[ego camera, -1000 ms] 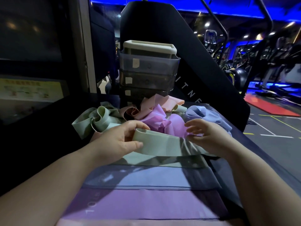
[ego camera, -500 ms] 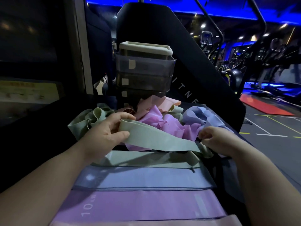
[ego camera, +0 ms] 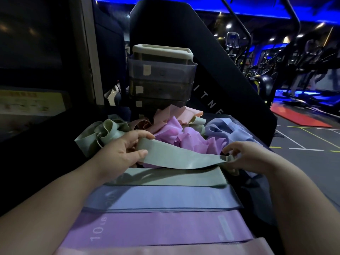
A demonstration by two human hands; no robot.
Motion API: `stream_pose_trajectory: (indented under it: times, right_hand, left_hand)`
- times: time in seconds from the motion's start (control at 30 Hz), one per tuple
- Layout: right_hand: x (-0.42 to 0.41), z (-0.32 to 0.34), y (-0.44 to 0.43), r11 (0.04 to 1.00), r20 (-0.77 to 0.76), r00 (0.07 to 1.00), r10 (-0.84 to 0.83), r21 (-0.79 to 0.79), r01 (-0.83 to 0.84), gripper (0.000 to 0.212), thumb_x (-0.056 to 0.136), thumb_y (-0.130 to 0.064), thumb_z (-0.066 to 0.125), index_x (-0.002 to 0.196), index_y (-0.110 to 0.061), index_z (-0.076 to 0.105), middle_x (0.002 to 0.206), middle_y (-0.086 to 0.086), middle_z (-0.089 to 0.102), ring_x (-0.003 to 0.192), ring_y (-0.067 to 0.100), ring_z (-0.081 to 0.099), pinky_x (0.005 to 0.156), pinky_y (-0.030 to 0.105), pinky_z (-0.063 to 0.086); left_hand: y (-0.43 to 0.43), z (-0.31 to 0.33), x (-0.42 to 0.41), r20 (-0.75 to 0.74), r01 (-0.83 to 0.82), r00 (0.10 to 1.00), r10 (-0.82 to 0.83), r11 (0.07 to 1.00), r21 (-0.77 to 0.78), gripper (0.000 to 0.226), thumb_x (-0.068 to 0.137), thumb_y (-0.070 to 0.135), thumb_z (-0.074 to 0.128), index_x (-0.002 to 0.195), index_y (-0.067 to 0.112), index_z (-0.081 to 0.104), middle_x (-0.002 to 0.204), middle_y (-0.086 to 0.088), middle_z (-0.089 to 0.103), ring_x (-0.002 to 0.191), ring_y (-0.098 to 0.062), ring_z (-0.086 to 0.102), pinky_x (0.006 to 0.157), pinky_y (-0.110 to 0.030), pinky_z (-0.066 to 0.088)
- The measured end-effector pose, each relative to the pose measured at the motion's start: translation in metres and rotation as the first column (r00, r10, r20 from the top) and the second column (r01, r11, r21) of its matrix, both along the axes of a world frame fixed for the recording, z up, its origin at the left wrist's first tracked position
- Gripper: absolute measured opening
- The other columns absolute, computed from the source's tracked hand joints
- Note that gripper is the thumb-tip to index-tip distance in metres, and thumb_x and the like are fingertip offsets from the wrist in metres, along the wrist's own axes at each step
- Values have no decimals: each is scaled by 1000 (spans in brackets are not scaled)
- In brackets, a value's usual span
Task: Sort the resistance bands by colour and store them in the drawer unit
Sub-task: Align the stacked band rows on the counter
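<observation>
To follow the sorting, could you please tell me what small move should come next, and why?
Probably lay the held green band, stretched between the left hand and right hand, flat onto the laid-out green band just beneath it, since each colour lies in its own row there.

tangled bands (ego camera: 165, 133) blocking drawer unit (ego camera: 161, 80), flat bands (ego camera: 161, 197) nearside

Blue ceiling light (ego camera: 184, 3), grey floor (ego camera: 303, 159), red mat (ego camera: 298, 117)
</observation>
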State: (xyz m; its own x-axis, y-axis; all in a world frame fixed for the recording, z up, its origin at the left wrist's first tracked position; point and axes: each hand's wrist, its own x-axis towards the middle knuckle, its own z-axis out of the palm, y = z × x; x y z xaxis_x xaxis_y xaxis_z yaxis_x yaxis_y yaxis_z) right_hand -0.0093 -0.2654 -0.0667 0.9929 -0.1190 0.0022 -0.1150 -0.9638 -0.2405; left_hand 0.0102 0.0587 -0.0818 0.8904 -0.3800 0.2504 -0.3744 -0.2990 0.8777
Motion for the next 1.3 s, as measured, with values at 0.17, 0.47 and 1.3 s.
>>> stream_pose_trajectory:
  times: [0.17,0.47,1.3]
  right_hand:
    - [1,4,-3,970,194,980,-33,242,-16,6,78,-32,74,80,-28,71,66,-9,66,64,4,57,68,26,45]
    - [-4,16,10,782,471,871,-139,592,-195,2,81,-20,69,78,-20,70,76,1,68,72,17,58,68,33,46]
    - [-2,11,29,119,233,972,-17,966,-229,26,94,-12,43,108,-2,62,86,16,70,74,24,68,63,29,55]
  left_hand:
    - [0,0,0,0,-1,1000,1,1000,-17,35,92,6,58,102,39,64,101,-6,63,80,-14,61,68,-22,54]
    - [10,10,1,-84,-38,996,25,986,-161,44,65,28,79,101,43,58,101,12,64,91,-14,64,77,-43,55]
    - [20,13,8,-192,-269,956,223,925,-267,25,94,-7,46,110,13,46,96,-11,55,48,-2,52,45,-29,51]
